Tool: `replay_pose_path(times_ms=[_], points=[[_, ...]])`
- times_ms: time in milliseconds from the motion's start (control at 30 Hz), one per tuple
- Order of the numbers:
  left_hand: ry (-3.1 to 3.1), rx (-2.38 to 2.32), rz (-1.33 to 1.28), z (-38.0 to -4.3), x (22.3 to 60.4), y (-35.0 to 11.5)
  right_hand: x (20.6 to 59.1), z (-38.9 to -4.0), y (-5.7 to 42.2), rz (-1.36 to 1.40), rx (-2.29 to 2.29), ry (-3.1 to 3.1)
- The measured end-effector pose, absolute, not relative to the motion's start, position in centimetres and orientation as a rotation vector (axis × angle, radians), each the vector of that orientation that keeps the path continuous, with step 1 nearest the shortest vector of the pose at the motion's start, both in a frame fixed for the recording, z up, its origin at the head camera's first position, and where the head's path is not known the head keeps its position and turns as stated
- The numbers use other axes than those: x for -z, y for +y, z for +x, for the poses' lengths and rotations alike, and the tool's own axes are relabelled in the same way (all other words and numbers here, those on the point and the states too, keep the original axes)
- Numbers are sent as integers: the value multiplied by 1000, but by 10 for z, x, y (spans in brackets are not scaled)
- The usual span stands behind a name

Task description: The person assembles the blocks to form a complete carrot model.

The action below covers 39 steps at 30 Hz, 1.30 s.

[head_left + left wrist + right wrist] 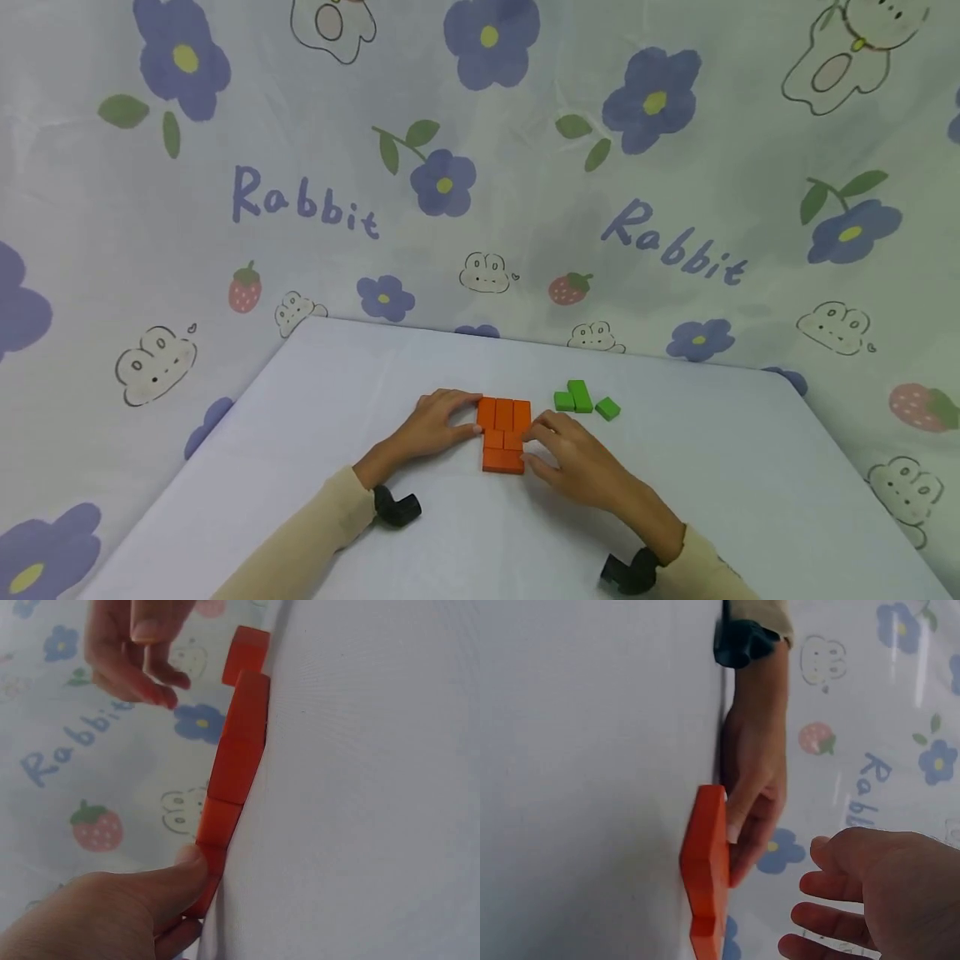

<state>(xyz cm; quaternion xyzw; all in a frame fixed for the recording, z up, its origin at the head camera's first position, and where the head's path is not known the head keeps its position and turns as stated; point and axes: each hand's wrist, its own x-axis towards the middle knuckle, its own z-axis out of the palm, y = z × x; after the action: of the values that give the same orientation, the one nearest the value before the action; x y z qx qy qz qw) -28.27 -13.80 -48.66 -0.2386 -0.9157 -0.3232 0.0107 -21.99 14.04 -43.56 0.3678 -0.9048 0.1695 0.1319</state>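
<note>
Orange blocks [504,439] lie flat against each other on the white table: three long ones side by side at the far end, two smaller ones below, a wide one nearest. My left hand [429,425] pinches the far left orange block [486,413], thumb at its near end and index finger at its far end. In the left wrist view its thumb [191,862] presses an orange side. My right hand [581,458] hovers just right of the blocks, fingers loosely bent. A gap between it and the orange blocks [705,862] shows in the right wrist view.
Several green blocks lie beyond my right hand: a long one [580,397] touching a small one [564,402], and another [607,408] apart to the right. Behind the white table [360,358] hangs a patterned cloth [510,150]. Black wrist cameras sit at both cuffs.
</note>
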Motion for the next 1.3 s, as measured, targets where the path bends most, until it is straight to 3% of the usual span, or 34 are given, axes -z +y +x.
replay_pose_path(times_ms=[233,633,933,1300], points=[[-2841,1022,-762,-284,488,-136,425,-215,192,874,-596,-2621],[-2867,1015,-711,-284,489,-134,459,-208,261,731,-893,-2608],[-2869,1033,-731,-279,489,-133,481,-205,264,734,-1039,-2652],[-2874,989,-732,-281,489,-139,489,-206,243,529,-1071,-2711]])
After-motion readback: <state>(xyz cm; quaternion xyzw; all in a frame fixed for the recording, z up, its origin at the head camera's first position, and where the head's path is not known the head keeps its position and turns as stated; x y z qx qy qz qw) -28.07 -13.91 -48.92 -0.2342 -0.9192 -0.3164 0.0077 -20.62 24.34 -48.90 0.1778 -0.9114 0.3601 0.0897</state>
